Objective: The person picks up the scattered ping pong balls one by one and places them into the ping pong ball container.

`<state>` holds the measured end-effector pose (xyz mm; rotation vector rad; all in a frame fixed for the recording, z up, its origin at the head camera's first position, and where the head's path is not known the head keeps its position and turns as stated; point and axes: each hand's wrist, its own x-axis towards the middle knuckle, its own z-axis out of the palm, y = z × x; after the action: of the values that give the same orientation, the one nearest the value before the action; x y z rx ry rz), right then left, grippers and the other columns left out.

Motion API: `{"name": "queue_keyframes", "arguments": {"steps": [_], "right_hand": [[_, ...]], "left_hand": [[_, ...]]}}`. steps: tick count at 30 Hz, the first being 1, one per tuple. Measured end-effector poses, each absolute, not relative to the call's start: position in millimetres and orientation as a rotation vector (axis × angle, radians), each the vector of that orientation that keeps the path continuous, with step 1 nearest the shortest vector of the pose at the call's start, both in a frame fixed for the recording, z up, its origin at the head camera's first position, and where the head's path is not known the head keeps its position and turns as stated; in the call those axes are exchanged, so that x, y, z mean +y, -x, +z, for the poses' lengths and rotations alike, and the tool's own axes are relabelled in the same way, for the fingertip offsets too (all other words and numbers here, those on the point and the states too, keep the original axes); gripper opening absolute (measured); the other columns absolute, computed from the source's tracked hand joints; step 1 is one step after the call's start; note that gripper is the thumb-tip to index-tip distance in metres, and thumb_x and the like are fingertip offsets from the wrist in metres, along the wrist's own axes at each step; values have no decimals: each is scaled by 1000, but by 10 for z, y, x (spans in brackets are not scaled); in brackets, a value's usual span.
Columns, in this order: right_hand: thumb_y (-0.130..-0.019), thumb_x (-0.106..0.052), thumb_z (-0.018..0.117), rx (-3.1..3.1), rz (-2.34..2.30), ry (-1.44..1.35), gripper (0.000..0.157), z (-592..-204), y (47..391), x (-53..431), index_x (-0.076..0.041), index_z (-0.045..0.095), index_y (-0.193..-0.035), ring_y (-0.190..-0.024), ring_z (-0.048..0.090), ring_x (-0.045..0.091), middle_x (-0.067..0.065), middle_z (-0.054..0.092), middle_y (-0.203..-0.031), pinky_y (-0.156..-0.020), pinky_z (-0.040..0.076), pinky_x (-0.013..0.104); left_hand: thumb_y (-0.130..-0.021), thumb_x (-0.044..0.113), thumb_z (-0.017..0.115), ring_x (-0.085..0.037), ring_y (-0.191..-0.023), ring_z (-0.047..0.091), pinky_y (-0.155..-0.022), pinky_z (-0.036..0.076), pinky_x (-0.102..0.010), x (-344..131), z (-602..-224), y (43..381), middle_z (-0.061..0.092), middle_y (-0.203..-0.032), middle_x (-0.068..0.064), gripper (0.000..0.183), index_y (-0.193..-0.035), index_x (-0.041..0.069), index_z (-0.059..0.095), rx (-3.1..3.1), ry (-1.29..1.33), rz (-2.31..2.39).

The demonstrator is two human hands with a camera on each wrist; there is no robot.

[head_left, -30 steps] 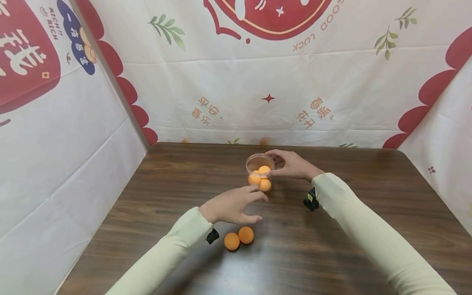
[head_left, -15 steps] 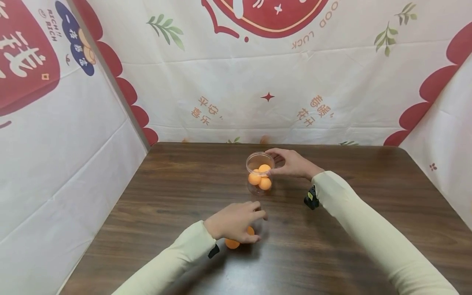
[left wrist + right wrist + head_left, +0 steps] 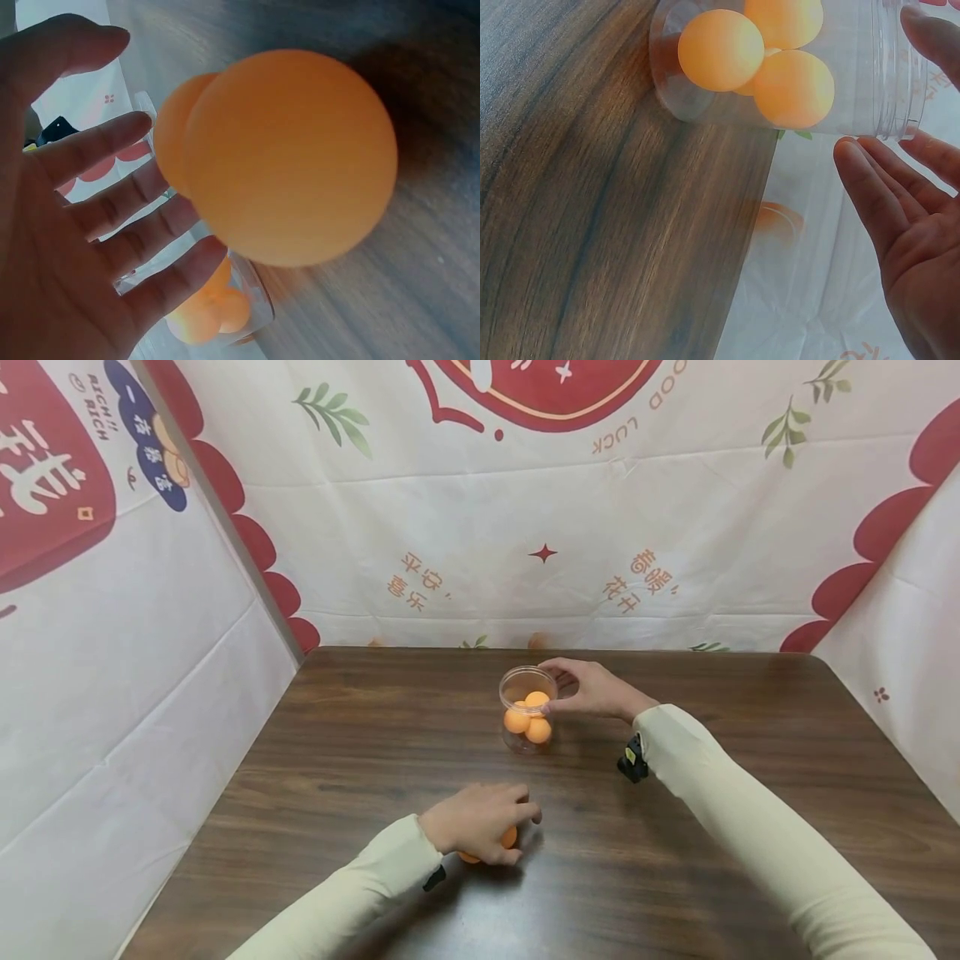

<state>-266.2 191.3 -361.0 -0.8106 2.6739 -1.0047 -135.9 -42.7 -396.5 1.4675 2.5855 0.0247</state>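
My left hand (image 3: 480,820) is over two orange balls, likely table tennis balls, on the table, covering most of both in the head view. In the left wrist view the nearer ball (image 3: 292,157) overlaps the farther ball (image 3: 171,139), and the fingers are spread beside them without gripping. Farther back, a clear plastic jar (image 3: 507,743) stands upright without a lid. With thumb and fingers about its rim, my right hand (image 3: 596,691) holds the jar from the right. Several orange balls (image 3: 720,51) lie inside it, as the right wrist view shows.
The dark wood-grain table (image 3: 360,718) runs back to a printed white cloth (image 3: 465,518). More cloth hangs along the left and right sides. A black wrist camera (image 3: 632,760) sits under the right cuff.
My left hand has come back from near the jar and lowered over the two loose balls, hiding most of them. The right hand stays at the jar's rim.
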Motion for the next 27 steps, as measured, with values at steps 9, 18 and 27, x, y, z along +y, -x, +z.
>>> {"name": "queue_keyframes", "arguments": {"steps": [9, 18, 27], "right_hand": [[-77, -37, 79, 2676, -991, 818, 72, -3615, 2673, 1921, -11, 48, -137, -109, 59, 25, 10, 61, -122, -89, 52, 41], [-77, -36, 79, 2662, -996, 801, 72, -3592, 2664, 1910, -10, 48, -136, -109, 59, 25, 12, 61, -122, -90, 52, 41], [-77, -38, 79, 2675, -977, 784, 72, -3583, 2664, 1918, -11, 48, -137, -111, 58, 25, 10, 61, -123, -93, 49, 45]], "left_hand": [[-78, 41, 74, -2, -74, 46, -58, 38, -19, -424, -3966, 1354, 54, -99, 7, 42, -115, 25, 61, 2562, -1476, -24], [-76, 41, 75, -1, -76, 47, -57, 38, -20, -430, -3980, 1347, 55, -98, 9, 41, -113, 27, 61, 2532, -1412, -23], [-77, 29, 74, 0, -69, 44, -55, 34, -13, -420, -4013, 1366, 52, -91, 9, 33, -107, 22, 63, 2461, -1406, 53]]}}
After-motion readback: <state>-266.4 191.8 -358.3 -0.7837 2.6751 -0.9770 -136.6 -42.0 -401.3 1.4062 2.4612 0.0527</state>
